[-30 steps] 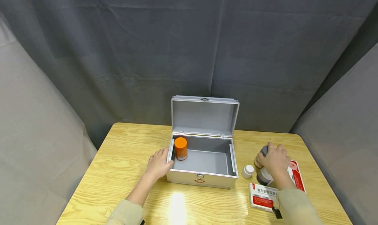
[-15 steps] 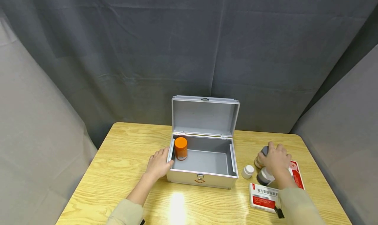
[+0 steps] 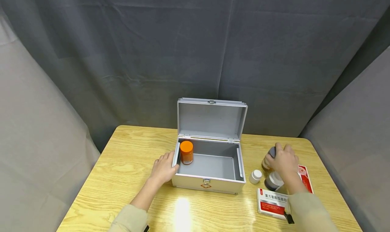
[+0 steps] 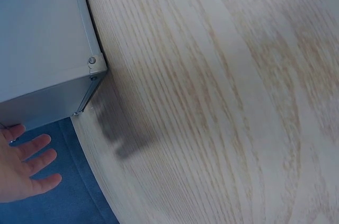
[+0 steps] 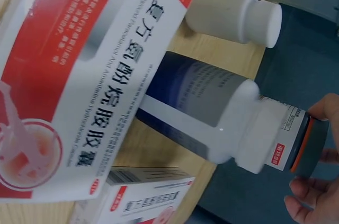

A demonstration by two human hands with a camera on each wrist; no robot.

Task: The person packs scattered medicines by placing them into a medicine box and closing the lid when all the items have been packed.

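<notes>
An open silver first-aid case [image 3: 208, 184] stands in the middle of the table, its lid raised. Inside at the left is an orange-capped bottle [image 3: 186, 154]. My left hand [image 3: 164, 167] rests on the case's left rim, thumb over the edge. In the left wrist view, the fingers [image 4: 38, 163] extend loosely beside the case's side wall. At the right, my right hand [image 3: 284, 161] grips a medicine bottle [image 3: 266, 163] by its dark cap. In the right wrist view, thumb and fingers pinch that dark cap [image 5: 311, 147], above an orange ring; another bottle partly hides its label.
Near my right hand stand a small white bottle [image 3: 255, 176] and a white-capped dark bottle [image 3: 273, 182]. A red-and-white medicine box [image 3: 271, 203] lies in front of them. Another red-and-white box [image 3: 305, 177] is partly hidden behind the right arm. Grey cloth [image 3: 152, 62] hangs behind the table.
My right hand has shifted slightly up and away with the dark-capped bottle in its grip. The left hand and case look unmoved.
</notes>
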